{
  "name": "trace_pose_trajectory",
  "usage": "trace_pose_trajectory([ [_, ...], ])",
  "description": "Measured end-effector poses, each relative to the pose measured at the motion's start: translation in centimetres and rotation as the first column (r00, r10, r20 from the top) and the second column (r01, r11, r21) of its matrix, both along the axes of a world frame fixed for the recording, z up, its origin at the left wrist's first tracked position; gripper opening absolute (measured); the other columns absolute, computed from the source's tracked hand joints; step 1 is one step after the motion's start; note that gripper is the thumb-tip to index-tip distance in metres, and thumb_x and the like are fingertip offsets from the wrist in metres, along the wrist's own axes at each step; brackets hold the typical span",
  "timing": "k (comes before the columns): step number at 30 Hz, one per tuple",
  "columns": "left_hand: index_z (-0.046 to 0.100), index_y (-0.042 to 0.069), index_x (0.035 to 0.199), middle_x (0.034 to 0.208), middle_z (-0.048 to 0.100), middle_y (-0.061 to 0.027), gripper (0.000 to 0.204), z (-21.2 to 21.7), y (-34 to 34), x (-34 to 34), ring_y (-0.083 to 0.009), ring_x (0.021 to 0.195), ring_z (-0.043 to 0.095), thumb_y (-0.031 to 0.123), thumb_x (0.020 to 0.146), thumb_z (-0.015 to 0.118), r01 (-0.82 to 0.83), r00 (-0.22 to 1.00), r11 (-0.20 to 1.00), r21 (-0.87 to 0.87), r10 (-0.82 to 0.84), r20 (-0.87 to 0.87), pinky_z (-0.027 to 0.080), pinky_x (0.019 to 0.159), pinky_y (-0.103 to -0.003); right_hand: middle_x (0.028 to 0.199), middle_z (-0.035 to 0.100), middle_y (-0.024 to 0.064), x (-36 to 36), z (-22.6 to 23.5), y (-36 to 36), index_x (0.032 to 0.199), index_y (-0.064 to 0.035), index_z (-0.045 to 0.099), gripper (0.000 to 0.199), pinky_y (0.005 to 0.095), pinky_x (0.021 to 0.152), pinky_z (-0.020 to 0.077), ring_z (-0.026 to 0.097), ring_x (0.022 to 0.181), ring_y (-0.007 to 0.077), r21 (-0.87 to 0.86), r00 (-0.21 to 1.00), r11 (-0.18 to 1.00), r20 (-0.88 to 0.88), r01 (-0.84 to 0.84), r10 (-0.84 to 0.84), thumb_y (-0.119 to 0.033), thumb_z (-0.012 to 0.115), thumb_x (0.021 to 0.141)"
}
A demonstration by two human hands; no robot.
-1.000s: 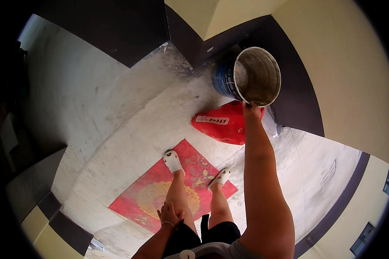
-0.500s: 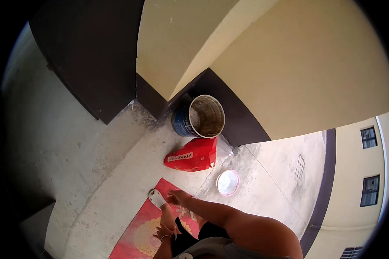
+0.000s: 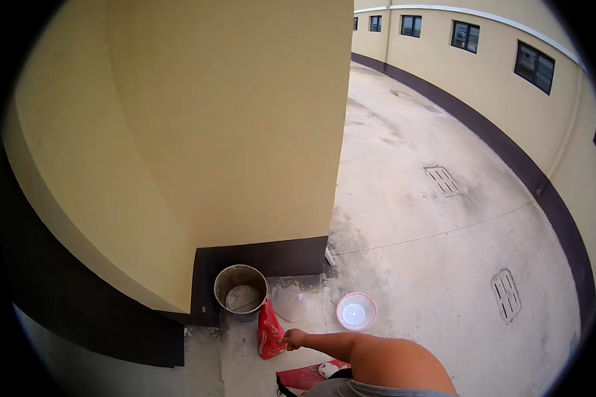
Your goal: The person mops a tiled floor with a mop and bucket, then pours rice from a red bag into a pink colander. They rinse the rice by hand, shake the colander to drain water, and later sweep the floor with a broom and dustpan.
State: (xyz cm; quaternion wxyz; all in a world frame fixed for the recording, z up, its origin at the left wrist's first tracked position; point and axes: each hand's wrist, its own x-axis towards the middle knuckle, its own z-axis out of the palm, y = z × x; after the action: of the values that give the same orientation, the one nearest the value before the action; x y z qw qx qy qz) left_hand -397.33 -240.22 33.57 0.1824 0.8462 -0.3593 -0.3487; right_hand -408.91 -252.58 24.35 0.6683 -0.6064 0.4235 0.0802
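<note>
My right hand [image 3: 294, 339] reaches out at the lower middle, its fingers closed at the right edge of a red plastic bag [image 3: 270, 334]. The bag stands against a bucket [image 3: 241, 289] whose inside is crusted grey and pale. Beside the bag, near the wall base, lies a clear plastic bag [image 3: 289, 303]. A pink-rimmed white plastic basket [image 3: 357, 311] with holes sits on the floor to the right of my hand. My left hand is out of the picture.
A cream wall [image 3: 245, 132] with a dark base rises behind the bucket. Below me a red mat [image 3: 301, 378] shows, with a white shoe [image 3: 328, 368] on it. Slotted drain covers [image 3: 506, 296] lie in the concrete floor at the right. A building with windows [image 3: 535, 67] stands beyond.
The view has swung to the right and up. My right hand has gone from beside my foot to the red bag. My left hand has left the picture.
</note>
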Motion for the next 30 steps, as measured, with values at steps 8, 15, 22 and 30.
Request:
trace_pose_trajectory([
  [8,0.038,0.011,0.131,0.135,0.038,-0.0144,0.067,11.1,-14.9,-9.7,-0.03,0.115,0.048,0.051,0.078,0.053,0.332,0.941,0.928,-0.168,-0.339,-0.01,0.027,0.099,-0.051,0.056,0.061,0.0084,-15.7,-7.4,-5.4,0.078,-0.0048,0.062,0.032,0.0349,0.051,0.0471,0.056,0.046,0.0202,-0.747,0.99,0.654,-0.044,-0.123,0.136,-0.037,0.063,0.077],
  [15,0.04,0.011,0.129,0.133,0.039,-0.014,0.065,12.9,-17.2,-13.4,-0.0293,0.114,0.048,0.049,0.079,0.053,0.395,0.915,0.905,-0.161,-0.403,-0.019,0.029,0.098,-0.051,0.058,0.059,0.0044,-12.6,-10.8,-1.1,0.057,-0.0125,0.059,0.027,0.0397,0.055,0.0455,0.06,0.06,0.0238,-0.803,0.941,0.499,-0.224,-0.326,0.253,-0.034,0.064,0.072],
  [22,0.043,0.01,0.127,0.132,0.041,-0.0137,0.063,12.8,-14.2,-9.2,-0.0287,0.114,0.049,0.048,0.079,0.054,0.345,0.937,0.931,-0.121,-0.35,-0.014,0.031,0.097,-0.05,0.067,0.063,0.007,-4.7,-5.0,0.3,0.066,-0.0129,0.065,0.013,0.0366,0.061,0.0489,0.062,0.072,0.0272,-0.808,0.948,0.501,-0.225,-0.31,0.225,-0.022,0.069,0.058],
  [30,0.045,0.01,0.125,0.131,0.043,-0.0133,0.06,13.9,-10.8,-4.1,-0.028,0.113,0.05,0.047,0.079,0.054,0.352,0.931,0.921,-0.169,-0.364,-0.043,0.032,0.096,-0.05,0.082,0.063,0.0122,2.3,0.1,1.9,0.097,-0.0102,0.06,0.034,0.0413,0.052,0.0476,0.062,0.067,0.0253,-0.201,0.974,0.963,0.106,-0.179,0.203,-0.023,0.069,0.067],
])
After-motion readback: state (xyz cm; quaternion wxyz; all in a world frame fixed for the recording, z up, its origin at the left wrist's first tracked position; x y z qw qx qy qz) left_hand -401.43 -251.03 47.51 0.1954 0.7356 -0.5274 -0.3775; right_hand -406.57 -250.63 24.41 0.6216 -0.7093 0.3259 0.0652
